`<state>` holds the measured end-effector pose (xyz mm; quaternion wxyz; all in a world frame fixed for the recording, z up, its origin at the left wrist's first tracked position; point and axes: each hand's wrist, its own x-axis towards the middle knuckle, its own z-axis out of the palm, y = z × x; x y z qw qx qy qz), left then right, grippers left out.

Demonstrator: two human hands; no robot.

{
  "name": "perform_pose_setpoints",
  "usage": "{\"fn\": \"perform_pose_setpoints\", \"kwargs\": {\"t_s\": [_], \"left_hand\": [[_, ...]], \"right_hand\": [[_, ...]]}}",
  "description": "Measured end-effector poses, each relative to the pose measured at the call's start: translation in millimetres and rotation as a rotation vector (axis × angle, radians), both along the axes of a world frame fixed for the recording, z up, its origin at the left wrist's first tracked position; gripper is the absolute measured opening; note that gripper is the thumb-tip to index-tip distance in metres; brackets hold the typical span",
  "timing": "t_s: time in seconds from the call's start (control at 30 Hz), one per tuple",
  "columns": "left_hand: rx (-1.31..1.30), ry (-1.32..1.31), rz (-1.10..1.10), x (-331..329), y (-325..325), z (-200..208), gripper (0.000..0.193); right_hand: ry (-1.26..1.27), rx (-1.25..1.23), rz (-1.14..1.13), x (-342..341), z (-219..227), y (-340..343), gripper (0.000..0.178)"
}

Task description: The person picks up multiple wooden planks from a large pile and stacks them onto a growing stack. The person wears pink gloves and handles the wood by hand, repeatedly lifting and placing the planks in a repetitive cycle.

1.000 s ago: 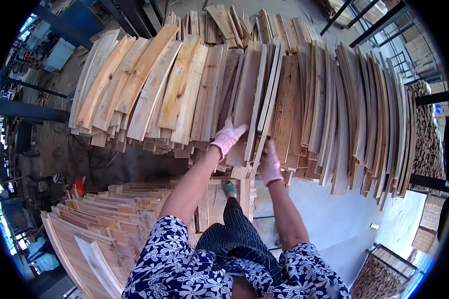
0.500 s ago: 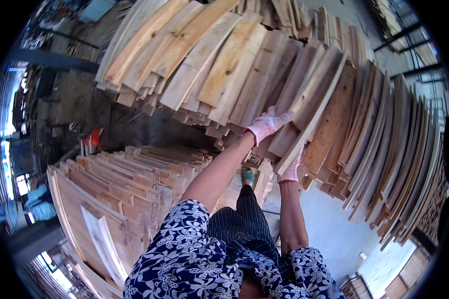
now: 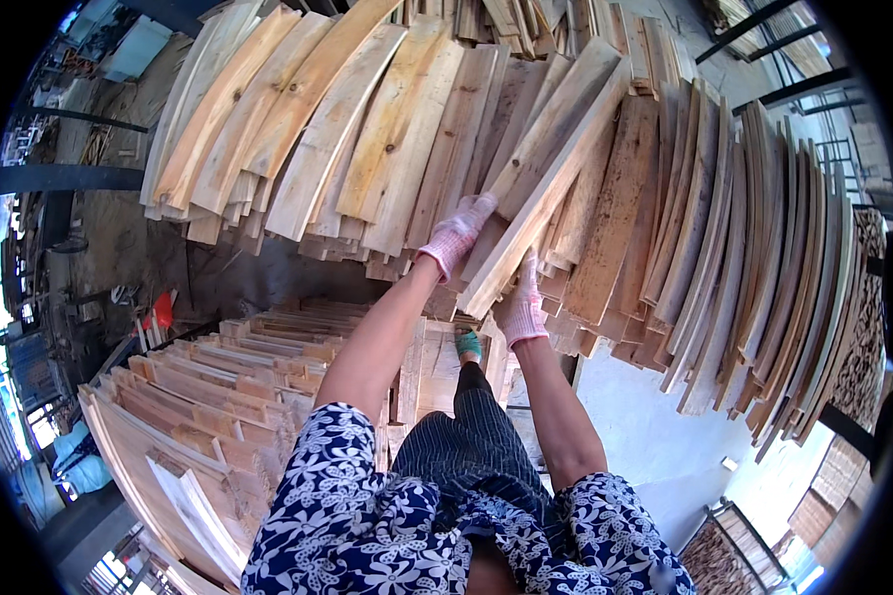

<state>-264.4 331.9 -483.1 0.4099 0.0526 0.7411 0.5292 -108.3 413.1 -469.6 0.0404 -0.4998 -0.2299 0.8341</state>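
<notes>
Boards (image 3: 546,193) slanting between left hand (image 3: 458,234) and right hand (image 3: 523,306), fingers alongside, closure unclear

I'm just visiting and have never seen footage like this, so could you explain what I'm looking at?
There is no robot here: these are a person's own hands in pinkish gloves, the left hand and the right hand. The view comes from the left of two cameras on the person's head, looking down; its wide lens bends straight edges. Ahead lies a long row of wooden boards, with more stacked timber at lower left. The hands are at either side of the near end of a slanted board; how firmly they grip is hidden.
</notes>
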Motion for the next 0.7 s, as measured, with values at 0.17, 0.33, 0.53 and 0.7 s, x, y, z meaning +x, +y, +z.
{"fn": "perform_pose_setpoints", "kwargs": {"t_s": [0.17,0.33,0.53,0.7], "left_hand": [[-0.14,-0.06,-0.036,9.5,22.5,57.4,0.089],[-0.138,0.074,0.082,24.5,22.4,34.7,0.087],[-0.023,-0.018,0.153,71.1,-11.2,48.8,0.085],[-0.178,-0.079,0.177,150.2,-92.0,58.8,0.09]], "right_hand": [[0.119,-0.017,-0.126,-8.0,19.2,11.3,0.083],[0.06,-0.041,-0.09,-18.8,16.5,16.4,0.074],[-0.007,0.896,0.726,62.7,-43.6,-10.8,0.077],[0.128,0.985,0.845,164.5,-47.7,-68.2,0.105]]}}
